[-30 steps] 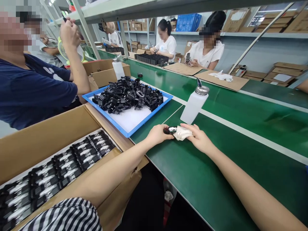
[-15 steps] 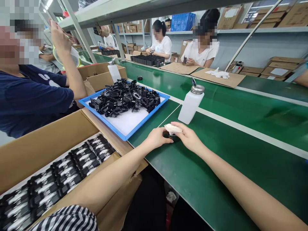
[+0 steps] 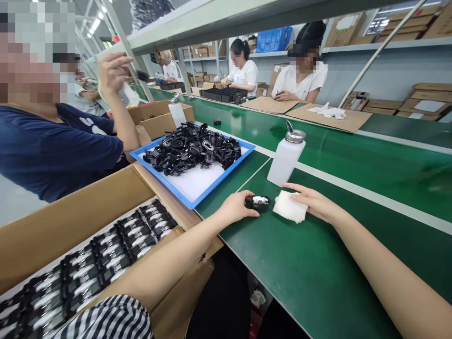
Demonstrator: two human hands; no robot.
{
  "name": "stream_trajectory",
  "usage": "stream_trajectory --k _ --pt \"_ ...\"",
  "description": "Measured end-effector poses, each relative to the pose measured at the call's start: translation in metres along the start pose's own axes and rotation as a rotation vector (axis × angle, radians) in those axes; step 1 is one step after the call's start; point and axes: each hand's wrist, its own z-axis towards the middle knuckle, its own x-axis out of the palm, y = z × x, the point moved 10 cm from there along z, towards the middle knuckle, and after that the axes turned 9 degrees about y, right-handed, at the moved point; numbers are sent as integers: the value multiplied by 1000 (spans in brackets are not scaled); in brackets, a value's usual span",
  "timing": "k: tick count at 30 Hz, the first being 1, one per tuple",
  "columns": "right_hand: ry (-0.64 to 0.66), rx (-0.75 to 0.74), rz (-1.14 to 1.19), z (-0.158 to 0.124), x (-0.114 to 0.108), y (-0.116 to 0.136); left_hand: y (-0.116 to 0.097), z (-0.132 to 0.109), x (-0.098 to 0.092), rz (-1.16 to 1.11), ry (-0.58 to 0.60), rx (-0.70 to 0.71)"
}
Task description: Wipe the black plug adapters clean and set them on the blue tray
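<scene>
Between the thumb and fingers of my left hand (image 3: 236,207) is a small black power adapter (image 3: 260,201), its oval face with white markings turned toward me. My right hand (image 3: 321,203) pinches a folded white cloth (image 3: 290,207) just right of the adapter, and a narrow gap separates the two. Behind the cloth stands a white pump bottle (image 3: 285,162) with a metal top, its lid tipped up. A blue-rimmed tray (image 3: 193,204) to the left carries a heap of black plug parts (image 3: 190,148), some with pins showing.
An open carton (image 3: 70,207) at my left holds rows of black-and-white pieces. A person in a navy shirt (image 3: 56,146) sits beyond it with an arm raised. Across the green bench (image 3: 318,263), people in white work near cardboard sheets (image 3: 328,117). A shelf beam (image 3: 226,23) runs overhead.
My right hand has drawn the cloth off the adapter and moved right. My left hand still holds the adapter, whose marked face now shows. The view has shifted slightly.
</scene>
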Motion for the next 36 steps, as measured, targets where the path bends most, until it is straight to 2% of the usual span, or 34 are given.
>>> stream_trajectory --k 2,4,5,7,8,10,12,14,17,20,22,24,26,28,29,31,36 --pt "-243 84 -262 -5 -21 -1 2 -5 -16 84 -51 -8" --pt "-460 148 -480 -15 -37 5 12 -12 -51 227 -205 -94" --pt "-529 162 -516 -19 -41 7 20 -16 -73 291 -305 -167" --pt "-596 160 -478 -23 -45 6 40 -25 -115 352 -479 -320" --pt "-607 151 -437 -24 -46 5 51 -27 -130 346 -524 -374" --pt "-612 123 -391 -24 -48 3 69 -20 -147 311 -538 -418" --pt "-601 91 -382 -23 -48 3 80 -11 -151 278 -526 -415" --pt "-593 90 -396 -23 -50 2 85 -8 -151 257 -542 -406" --pt "-623 108 -457 -27 -54 7 78 -15 -150 242 -598 -371" --pt "-697 47 -524 -36 -53 29 56 -29 -151 202 -642 -311" --pt "-707 -29 -558 -39 -43 50 35 -35 -144 88 -605 -223" --pt "-639 -133 -575 -38 -24 71 10 -31 -122 -157 -448 -82" --pt "-524 -268 -569 -36 0 89 -17 -25 -86 -425 -205 38" --pt "-437 -380 -552 -36 19 100 -36 -21 -53 -579 -4 86" --pt "-416 -405 -550 -37 25 102 -41 -20 -41 -602 52 90" --pt "-400 -387 -579 -34 31 98 -39 -17 -29 -551 94 77" --pt "-357 -270 -741 -18 37 80 -22 -11 -37 -55 7 39"
